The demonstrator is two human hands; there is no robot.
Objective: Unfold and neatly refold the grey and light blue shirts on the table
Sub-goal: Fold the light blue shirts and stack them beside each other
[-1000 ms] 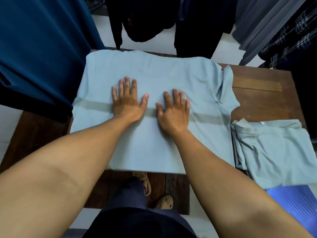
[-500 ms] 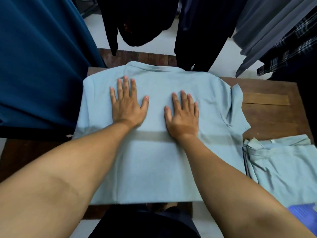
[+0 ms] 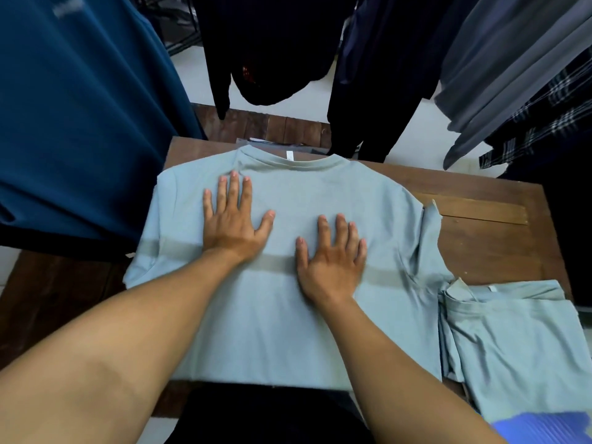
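A light blue shirt (image 3: 288,315) lies spread flat across the wooden table (image 3: 490,238), collar at the far edge and a faint grey stripe across its chest. My left hand (image 3: 234,222) presses flat on the shirt's upper left, fingers spread toward the collar. My right hand (image 3: 333,261) lies flat beside it, a little nearer me, on the stripe. The shirt's right sleeve (image 3: 429,245) stands rumpled at the side. A second light blue shirt (image 3: 519,344) lies folded on the table at the right.
Hanging clothes surround the table: a large teal garment (image 3: 80,123) at the left, black garments (image 3: 272,49) behind, grey and plaid ones (image 3: 528,91) at the right. A blue ribbed object (image 3: 551,431) sits at the lower right corner.
Both flat hands have slid up the shirt toward the collar, the left further than the right. The view has tilted up, so the collar now shows.
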